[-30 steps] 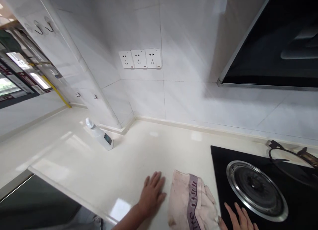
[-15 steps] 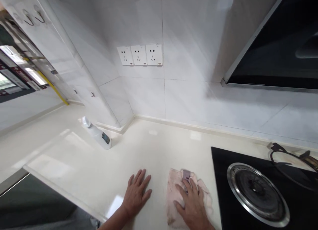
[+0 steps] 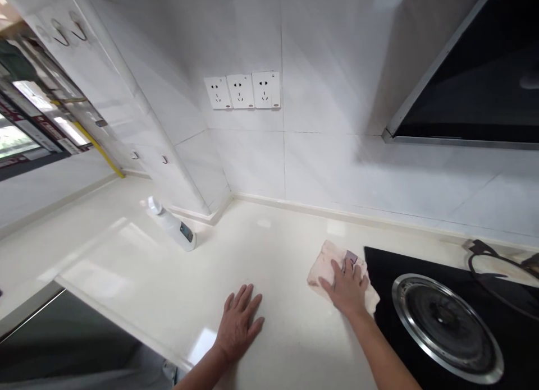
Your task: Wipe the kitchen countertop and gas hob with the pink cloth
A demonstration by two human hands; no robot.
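On the pale countertop (image 3: 269, 255), my left hand (image 3: 239, 322) lies flat with its fingers spread and nothing in it. To the right, my right hand (image 3: 348, 289) presses down on a pale pink cloth (image 3: 322, 266) with a small purple tag, holding it against the counter. The cloth is partly crumpled, and its right edge meets the left edge of the black cooktop (image 3: 381, 300). Part of the cloth is hidden beneath my palm and fingers.
A white spray bottle (image 3: 174, 228) stands left of centre. The cooktop's round metal-rimmed burner (image 3: 446, 328) is at right, with a dark curved rack (image 3: 480, 266) behind it. A range hood (image 3: 475, 92) juts out above. Wall sockets (image 3: 242, 91) are at the back.
My right hand has pushed the cloth away from me toward the wall and a little right, and the cloth has bunched. The left hand stays in place; the view shifts slightly.
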